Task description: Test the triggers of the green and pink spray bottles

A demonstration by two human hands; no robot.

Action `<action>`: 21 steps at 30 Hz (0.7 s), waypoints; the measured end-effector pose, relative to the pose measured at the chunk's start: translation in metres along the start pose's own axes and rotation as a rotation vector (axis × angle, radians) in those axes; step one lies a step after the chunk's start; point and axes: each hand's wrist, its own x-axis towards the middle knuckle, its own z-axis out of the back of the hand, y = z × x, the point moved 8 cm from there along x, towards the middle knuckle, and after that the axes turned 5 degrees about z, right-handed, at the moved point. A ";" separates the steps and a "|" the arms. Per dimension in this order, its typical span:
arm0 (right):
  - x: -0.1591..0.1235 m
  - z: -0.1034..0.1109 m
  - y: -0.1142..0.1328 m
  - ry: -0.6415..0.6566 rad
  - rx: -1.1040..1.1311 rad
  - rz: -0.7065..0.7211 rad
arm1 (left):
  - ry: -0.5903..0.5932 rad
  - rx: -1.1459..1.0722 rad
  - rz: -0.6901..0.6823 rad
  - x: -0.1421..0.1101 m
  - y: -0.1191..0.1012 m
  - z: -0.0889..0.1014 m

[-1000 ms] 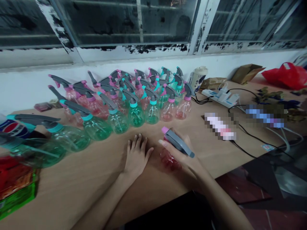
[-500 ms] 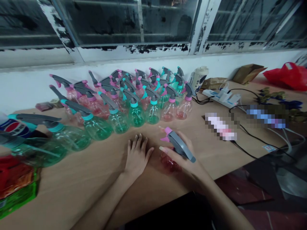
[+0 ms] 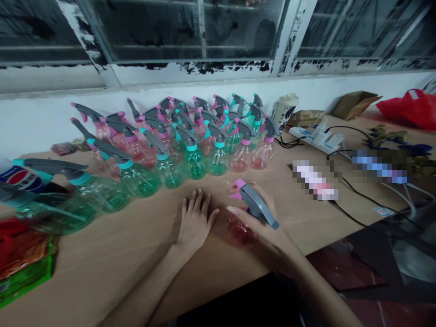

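My right hand [image 3: 264,220] is wrapped around a spray bottle [image 3: 242,229] with a clear red body, a grey head and a pink trigger. The bottle stands on the wooden table, its neck partly hidden by my fingers. Flat on the tabletop, fingers spread, lies my left hand [image 3: 195,222], holding nothing. Beyond both hands, several more spray bottles stand in rows, among them a green one with a turquoise collar [image 3: 195,163] and a clear one with a pink collar [image 3: 262,156].
A paper cup [image 3: 286,111] stands behind a white power strip [image 3: 316,138] with cables. A red bag [image 3: 408,109] sits at far right. A Pepsi bottle [image 3: 21,178] lies at left, near a red and green packet [image 3: 30,272]. The table's front edge [image 3: 347,238] slopes past my right arm.
The view has shifted very slightly. Both hands and the held spray bottle keep their places on the table.
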 end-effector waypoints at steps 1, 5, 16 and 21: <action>0.001 0.001 0.000 -0.008 0.015 -0.018 | 0.004 0.000 0.001 0.000 0.000 -0.001; 0.004 0.000 0.004 0.010 -0.035 -0.016 | 0.009 0.008 0.009 0.000 0.000 -0.002; -0.003 -0.004 0.000 -0.032 0.039 -0.014 | -0.001 -0.008 -0.011 0.000 -0.001 0.000; -0.004 -0.004 -0.002 -0.053 0.076 -0.042 | -0.001 -0.007 -0.010 -0.001 -0.001 0.002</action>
